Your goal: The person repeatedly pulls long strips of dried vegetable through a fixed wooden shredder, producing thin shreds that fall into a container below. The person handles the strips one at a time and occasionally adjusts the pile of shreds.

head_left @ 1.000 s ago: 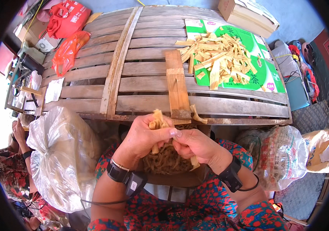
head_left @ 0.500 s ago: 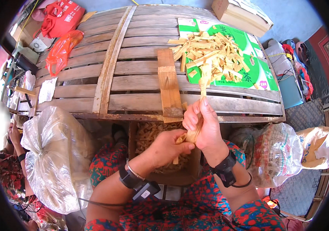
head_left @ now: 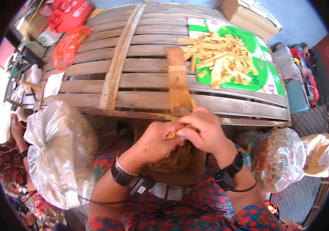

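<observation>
A: Hands?

B: Left hand (head_left: 154, 140) and right hand (head_left: 206, 131) meet just below the near edge of the table (head_left: 141, 82). Both sets of fingers are curled shut on one pale yellow strip (head_left: 174, 134). Only a short bit of it shows between the thumbs; the rest is buried in the grip, so its length cannot be told.

A: Under the hands?

B: A box (head_left: 176, 169) with a tangle of tan shavings (head_left: 172, 161) in it. The hands and wrists cover most of the opening; the box walls are in shadow and hard to trace.

A: On the table?

B: Slatted wood, bent by the lens. A short plank (head_left: 178, 86) lies across the slats, its near end running down to the right hand, where the fingers hide it. Beyond it, to the right, a green sheet (head_left: 260, 57) carries a heap of cut strips (head_left: 222, 57), well apart from the hands. A cardboard box (head_left: 249, 17) sits at the far right corner, partly cut off by the dark rim.

A: Sides?

B: A big clear bag (head_left: 58, 154) on the left, contents a blur. Another bag (head_left: 283, 161) on the right with a brown sack (head_left: 320, 154) beside it. Red bags (head_left: 70, 11) top left, clipped by the rim. Another person's arm (head_left: 16, 131) shows at the far left, mostly out of frame. Dark bands on both wrists.
</observation>
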Tool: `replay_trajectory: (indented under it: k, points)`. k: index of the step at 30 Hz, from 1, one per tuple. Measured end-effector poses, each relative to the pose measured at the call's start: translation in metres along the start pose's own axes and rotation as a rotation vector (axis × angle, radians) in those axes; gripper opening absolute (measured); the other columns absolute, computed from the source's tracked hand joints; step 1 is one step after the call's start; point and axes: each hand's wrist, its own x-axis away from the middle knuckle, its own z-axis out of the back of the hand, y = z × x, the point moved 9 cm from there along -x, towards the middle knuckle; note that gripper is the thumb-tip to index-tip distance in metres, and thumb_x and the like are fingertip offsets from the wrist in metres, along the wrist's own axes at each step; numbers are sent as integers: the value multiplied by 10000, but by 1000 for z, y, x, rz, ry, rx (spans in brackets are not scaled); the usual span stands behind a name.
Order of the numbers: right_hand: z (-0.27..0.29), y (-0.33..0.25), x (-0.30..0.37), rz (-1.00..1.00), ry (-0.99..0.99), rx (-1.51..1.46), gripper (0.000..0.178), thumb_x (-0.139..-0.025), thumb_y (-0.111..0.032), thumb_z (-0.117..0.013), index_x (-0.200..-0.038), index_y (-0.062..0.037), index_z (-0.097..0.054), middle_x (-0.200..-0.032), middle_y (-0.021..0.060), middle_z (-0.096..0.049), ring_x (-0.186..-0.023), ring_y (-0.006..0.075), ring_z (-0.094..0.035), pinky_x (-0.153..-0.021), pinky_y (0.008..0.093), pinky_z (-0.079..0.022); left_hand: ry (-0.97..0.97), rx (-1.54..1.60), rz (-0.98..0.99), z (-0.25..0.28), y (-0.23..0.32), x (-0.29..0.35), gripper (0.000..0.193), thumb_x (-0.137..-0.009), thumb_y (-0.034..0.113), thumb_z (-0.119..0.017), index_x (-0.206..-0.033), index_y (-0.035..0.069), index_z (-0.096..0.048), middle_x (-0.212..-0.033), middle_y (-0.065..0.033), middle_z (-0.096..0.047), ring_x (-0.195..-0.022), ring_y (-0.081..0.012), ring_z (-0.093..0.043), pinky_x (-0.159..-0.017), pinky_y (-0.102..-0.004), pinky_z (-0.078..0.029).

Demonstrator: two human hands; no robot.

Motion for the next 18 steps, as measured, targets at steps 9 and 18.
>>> replay_trajectory:
  k: [9,18]
  points:
    - [-6,-28,3,173,-67,217,244,-668,-207,-782,-639,-94,-569,-616,50,-453,-594,277,-460,-650,402,-363,-14,1032,269,-25,-40,-4,288,-941,262,-554,-902,-7,-649,-770,-86,-667,-572,-178,-625,-505,-281,-506]
    - [29,-43,41,272,693,59,553,-954,-434,-396,-928,81,-596,-1078,310,-605,-1143,444,-534,-1059,566,-322,-452,692,39,-68,10,23,89,-747,72,-646,-729,-13,-660,-628,-35,-596,-557,-124,-548,-472,-272,-419]
